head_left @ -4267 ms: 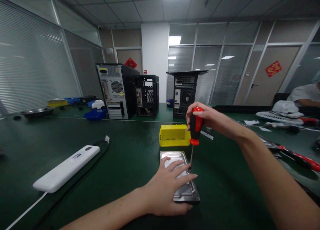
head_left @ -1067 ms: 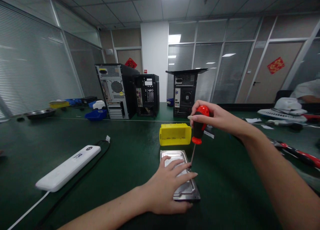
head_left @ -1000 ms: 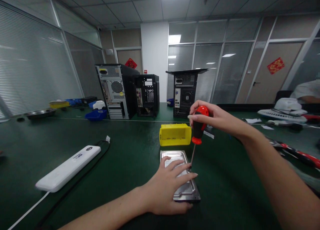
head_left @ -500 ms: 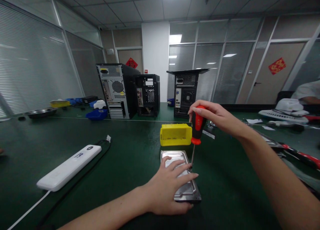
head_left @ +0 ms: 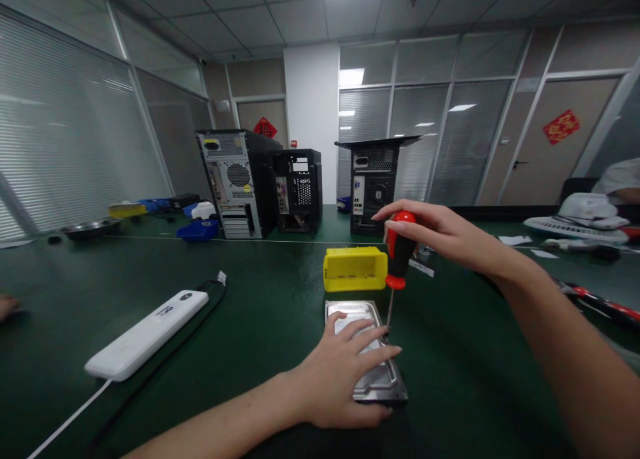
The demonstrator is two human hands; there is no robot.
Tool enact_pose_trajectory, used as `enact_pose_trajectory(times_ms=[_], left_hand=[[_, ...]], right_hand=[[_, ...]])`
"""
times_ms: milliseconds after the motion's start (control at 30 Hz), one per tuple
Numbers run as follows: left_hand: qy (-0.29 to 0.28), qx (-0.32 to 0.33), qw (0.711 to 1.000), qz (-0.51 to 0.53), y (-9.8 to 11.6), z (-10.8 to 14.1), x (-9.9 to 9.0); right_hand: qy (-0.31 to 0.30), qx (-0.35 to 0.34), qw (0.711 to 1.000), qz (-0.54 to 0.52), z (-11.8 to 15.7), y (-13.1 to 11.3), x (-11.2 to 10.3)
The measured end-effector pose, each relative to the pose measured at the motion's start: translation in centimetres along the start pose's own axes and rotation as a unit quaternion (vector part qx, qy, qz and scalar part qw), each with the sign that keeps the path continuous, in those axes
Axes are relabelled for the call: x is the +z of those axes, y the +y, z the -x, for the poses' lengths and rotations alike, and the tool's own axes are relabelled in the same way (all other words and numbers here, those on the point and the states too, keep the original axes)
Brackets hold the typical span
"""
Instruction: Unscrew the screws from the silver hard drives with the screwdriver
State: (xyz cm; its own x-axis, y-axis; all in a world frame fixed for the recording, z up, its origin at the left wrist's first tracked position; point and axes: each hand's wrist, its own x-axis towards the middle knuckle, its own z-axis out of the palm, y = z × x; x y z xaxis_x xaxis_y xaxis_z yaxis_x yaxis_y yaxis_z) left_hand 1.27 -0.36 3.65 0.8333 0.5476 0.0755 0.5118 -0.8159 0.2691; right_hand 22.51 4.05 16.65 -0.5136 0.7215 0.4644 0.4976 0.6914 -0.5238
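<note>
1 hard drive (head_left: 377, 382), flat on the green table (head_left: 280, 339). 2 hands at it. Left hand (head_left: 345, 372): not clenched, fingers spread over the drive's top, thumb by its near edge. Right hand (head_left: 437, 232): grasping 1 red-and-black screwdriver (head_left: 399, 262) by the handle, slightly tilted, tip down at the drive's right edge (exact seating too small to make out). 1 yellow bin (head_left: 355, 286) just beyond the drive, opening toward the camera. 1 white power strip (head_left: 150, 332) left of the drive, well apart. 3 computer cases (head_left: 260, 186) stand well beyond the drive: 2 off to its left side by side, 1 roughly straight behind. 1 red-handled tool (head_left: 613, 309) far right of the drive. 1 other person's hand (head_left: 7, 307) far left of the drive, cut off by the frame, grip can't be told.
</note>
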Motion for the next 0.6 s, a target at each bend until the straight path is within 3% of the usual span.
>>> enact_pose_trajectory(times_ms=[167,400,600], left_hand=[[0.003,-0.002,1.000,-0.001,-0.03,-0.01,0.12],[0.010,0.007,1.000,-0.009,-0.11,0.16,0.06],[0.000,0.002,1.000,-0.007,0.01,0.14,-0.13]], right_hand=[[0.011,0.014,1.000,-0.018,0.00,-0.28,0.34],[-0.027,0.040,0.998,-0.039,0.09,0.11,-0.19],[0.030,0.041,0.998,0.027,0.12,-0.10,0.01]])
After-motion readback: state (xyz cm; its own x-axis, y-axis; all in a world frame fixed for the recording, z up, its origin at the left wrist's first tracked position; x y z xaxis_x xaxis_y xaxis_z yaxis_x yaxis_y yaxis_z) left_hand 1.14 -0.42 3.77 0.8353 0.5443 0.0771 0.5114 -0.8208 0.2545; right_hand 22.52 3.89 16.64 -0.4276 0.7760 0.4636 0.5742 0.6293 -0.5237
